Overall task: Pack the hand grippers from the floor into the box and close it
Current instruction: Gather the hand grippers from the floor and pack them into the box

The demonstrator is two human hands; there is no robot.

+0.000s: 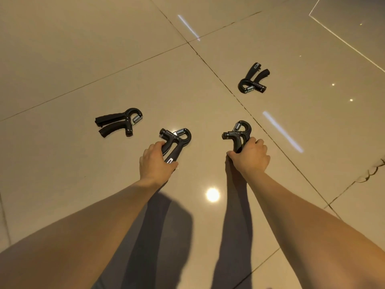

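Black hand gripper [174, 142] handles seemingly clasped, half-hidden under left hand [155, 162] and right hand [251, 156].

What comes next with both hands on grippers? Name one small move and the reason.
Probably lift both off the floor: the left hand and right hand each already close around a gripper's handles. Two more grippers lie untouched, and no box is in view.

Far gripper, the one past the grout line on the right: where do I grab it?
Take the far hand gripper by its two handles, which splay up and away from you; the spring loop faces you. Reach over with the right hand and close around both handles together, probably easiest from above since it lies flat.
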